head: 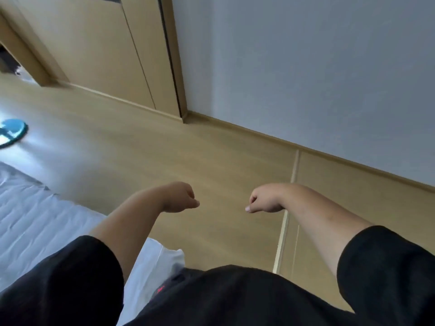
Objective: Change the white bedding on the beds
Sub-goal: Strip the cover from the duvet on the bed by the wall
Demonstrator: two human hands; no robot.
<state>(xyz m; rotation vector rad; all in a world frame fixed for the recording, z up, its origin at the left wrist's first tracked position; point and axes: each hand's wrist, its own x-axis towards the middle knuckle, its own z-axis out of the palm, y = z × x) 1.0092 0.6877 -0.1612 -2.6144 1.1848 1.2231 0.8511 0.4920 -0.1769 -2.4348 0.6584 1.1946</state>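
The bed's white sheet (35,215) fills the lower left, wrinkled, with a white corner of bedding (162,257) beside my body. Over the wooden floor, to the right of the bed, I hold both arms out. My left hand (181,197) has its fingers curled into a fist with nothing in it. About a hand's width to its right, my right hand (263,198) is curled the same way and holds nothing. Neither hand touches the bedding. Black sleeves cover my upper arms.
Light wooden floor (188,149) stretches ahead to a grey wall (306,67) with a wooden skirting board. Wooden wardrobe doors (98,48) stand at the upper left. A round blue object (13,134) lies on the floor at the left edge.
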